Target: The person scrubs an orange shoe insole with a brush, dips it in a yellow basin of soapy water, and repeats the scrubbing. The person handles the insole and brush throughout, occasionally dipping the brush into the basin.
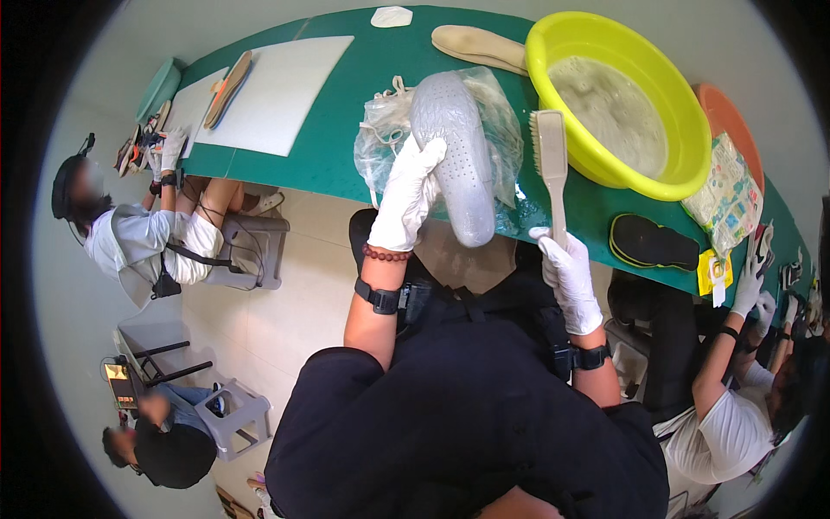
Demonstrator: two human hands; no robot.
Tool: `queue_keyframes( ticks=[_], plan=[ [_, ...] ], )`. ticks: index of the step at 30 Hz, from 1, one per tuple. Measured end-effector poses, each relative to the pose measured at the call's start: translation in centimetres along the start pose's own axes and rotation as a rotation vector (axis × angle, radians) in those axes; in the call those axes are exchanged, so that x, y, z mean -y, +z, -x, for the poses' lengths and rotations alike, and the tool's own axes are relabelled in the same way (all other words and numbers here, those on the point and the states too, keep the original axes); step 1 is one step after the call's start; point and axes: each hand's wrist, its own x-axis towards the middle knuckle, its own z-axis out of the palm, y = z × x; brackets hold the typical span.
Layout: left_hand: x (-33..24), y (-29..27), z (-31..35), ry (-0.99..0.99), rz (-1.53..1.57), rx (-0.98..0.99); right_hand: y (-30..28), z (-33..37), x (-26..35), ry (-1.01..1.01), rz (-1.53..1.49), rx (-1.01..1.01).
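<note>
The left hand (405, 195), in a white glove, is closed around the grey insole (456, 164) from its left side, with the fingers pressed on the perforated surface. The insole is held up just above the near edge of the green counter (346, 112), its toe end pointing toward the far edge and its heel end hanging over the near edge, toward the person. Directly under and behind the insole lies a crumpled clear plastic bag (380, 143).

The right hand (566, 277), also gloved in white, is wrapped around the lower end of the handle of a pale scrubbing brush (551, 164). The brush stands nearly upright, just to the right of the insole and not touching it, with the bristles turned to the left, toward the insole.

Behind the brush, near the right part of the counter, stands a yellow basin (553, 60) with foamy water. A black insole (653, 242) lies at the near edge, to the right of the right hand.
</note>
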Motion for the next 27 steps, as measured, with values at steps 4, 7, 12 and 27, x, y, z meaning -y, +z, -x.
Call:
queue_keyframes(
  ticks=[4, 7, 12, 27],
  plan=[
    [0.1, 0.2, -0.1, -0.040, 0.004, 0.019, -1.9, 1.3, -0.2, -0.004, 0.033, -0.016],
    [-0.1, 0.7, 0.0, -0.085, 0.013, 0.051, -2.7, 1.5, -0.7, 0.010, 0.028, -0.021],
    [-0.5, 0.5, 0.1, -0.119, -0.045, 0.061, -2.9, 1.5, -0.9, 0.017, 0.025, -0.017],
    [-3.0, -0.9, 0.0, 0.044, -0.165, -0.044, -4.1, 1.1, -1.7, 0.026, 0.015, 0.022]
  ],
)
